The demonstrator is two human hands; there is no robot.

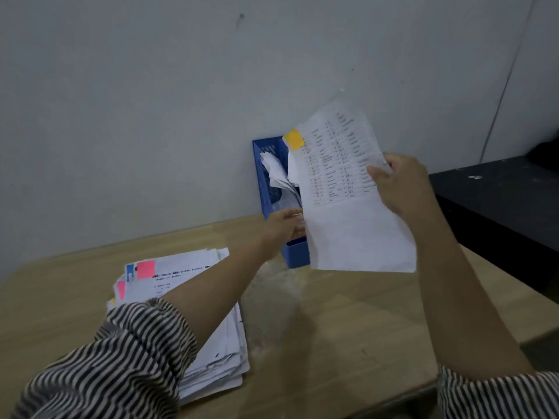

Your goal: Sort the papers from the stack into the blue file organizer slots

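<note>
My right hand (402, 186) pinches the right edge of a printed sheet (348, 213) with a yellow sticky tab (294, 139), held upright in the air in front of the blue file organizer (266, 176). The organizer stands against the wall and holds several crumpled white papers (276, 172). My left hand (281, 229) reaches to the organizer's front, its fingertips hidden behind the held sheet. The paper stack (208, 313) lies on the wooden table (332, 343) at the left, with pink (146, 269) and blue tabs on its top sheets.
A black table (499, 201) adjoins on the right, with a dark object at its far end. The grey wall stands right behind the organizer. A thin cable runs down the wall at the right.
</note>
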